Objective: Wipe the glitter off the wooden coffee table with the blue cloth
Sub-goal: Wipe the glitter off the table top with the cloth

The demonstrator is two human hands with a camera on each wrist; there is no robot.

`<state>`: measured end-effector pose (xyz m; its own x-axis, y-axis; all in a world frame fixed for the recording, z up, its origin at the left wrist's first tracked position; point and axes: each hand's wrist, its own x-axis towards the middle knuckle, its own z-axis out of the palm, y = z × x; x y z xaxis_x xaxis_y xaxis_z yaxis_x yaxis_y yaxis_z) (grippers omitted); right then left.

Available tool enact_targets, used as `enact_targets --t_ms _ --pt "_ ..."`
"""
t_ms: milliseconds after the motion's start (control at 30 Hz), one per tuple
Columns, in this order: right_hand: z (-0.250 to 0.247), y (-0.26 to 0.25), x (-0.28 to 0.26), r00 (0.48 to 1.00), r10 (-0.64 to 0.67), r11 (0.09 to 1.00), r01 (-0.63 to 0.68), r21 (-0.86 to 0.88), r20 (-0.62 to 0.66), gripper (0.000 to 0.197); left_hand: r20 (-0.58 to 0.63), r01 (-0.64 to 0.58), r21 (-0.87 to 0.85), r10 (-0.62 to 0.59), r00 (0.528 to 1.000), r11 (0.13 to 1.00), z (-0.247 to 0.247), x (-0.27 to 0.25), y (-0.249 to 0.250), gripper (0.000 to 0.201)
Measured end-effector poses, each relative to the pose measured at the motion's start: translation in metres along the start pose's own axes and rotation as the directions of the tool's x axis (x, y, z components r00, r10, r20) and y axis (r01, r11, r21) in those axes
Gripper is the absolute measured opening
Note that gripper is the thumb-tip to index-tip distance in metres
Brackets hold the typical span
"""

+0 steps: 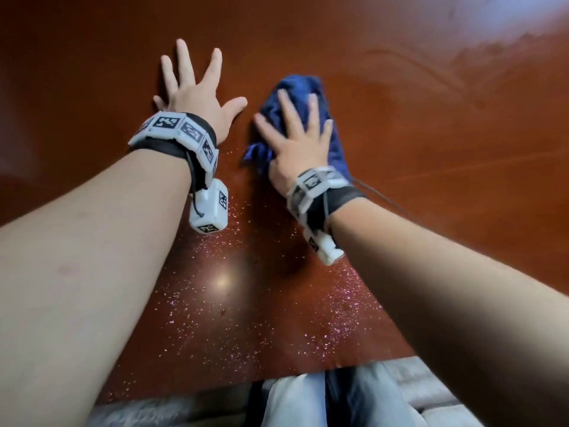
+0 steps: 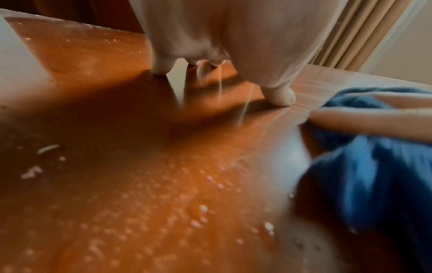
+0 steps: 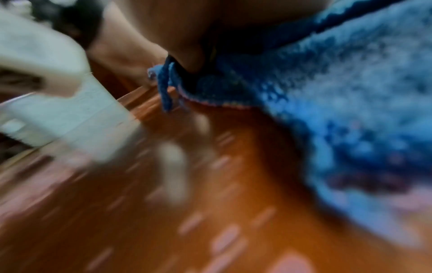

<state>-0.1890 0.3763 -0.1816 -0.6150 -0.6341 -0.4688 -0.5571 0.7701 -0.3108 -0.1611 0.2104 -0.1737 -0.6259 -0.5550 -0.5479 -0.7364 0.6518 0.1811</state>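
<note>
Crumpled fuzzy blue cloth (image 1: 308,97) pressed flat under spread right grip (image 1: 292,146). Left grip (image 1: 197,94) splayed on glossy reddish wooden worktop (image 1: 431,134). Pink glitter (image 1: 277,303) scattered nearer the body.

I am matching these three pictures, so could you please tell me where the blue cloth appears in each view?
Head: the blue cloth lies right of centre, under the flat right hand.
Left wrist: at the right edge, with a finger across it.
Right wrist: fills the upper right.
Shared landmark: the glitter scattered on the wooden coffee table.
</note>
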Motion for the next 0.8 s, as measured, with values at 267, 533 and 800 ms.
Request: enact_targets --t_ms 267,533,800 --pt "0.028 0.025 -0.078 0.988 -0.108 0.994 0.107 0.012 0.113 0.077 -0.016 0.109 -0.027 -0.11 0.994 0.994 -0.01 -0.002 -0.052 0.072" --pt "-0.003 -0.008 0.004 0.982 0.191 0.981 -0.191 0.021 -0.011 0.072 -0.008 0.165 -0.086 -0.167 0.986 0.982 -0.014 -0.01 -0.088 0.072" --pt "0.053 -0.098 -0.036 0.959 -0.26 0.966 0.258 0.035 0.117 0.061 0.017 0.215 -0.076 -0.214 0.977 0.974 -0.017 -0.012 -0.099 0.078"
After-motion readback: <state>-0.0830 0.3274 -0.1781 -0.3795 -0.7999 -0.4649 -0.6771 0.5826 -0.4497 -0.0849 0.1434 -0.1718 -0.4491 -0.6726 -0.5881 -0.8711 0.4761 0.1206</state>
